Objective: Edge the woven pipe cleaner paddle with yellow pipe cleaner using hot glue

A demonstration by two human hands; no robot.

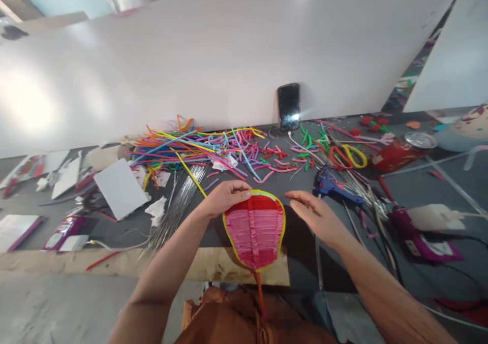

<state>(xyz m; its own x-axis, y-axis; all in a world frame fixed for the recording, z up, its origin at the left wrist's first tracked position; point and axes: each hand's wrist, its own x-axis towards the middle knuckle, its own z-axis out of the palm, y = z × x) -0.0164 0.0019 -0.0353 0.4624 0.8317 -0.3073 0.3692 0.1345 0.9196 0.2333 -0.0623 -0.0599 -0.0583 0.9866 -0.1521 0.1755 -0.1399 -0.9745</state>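
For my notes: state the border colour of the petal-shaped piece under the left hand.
Yellow, edging the petal-shaped piece; clearest in the head view.

Bare forearms, no sleeves; rust-orange garment point(232, 318) below.

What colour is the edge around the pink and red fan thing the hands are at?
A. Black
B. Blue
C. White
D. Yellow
D. The fan has a yellow rim all round its pink and red ribbed middle; the left hand grips its top edge, while the right hand hovers open beside it.
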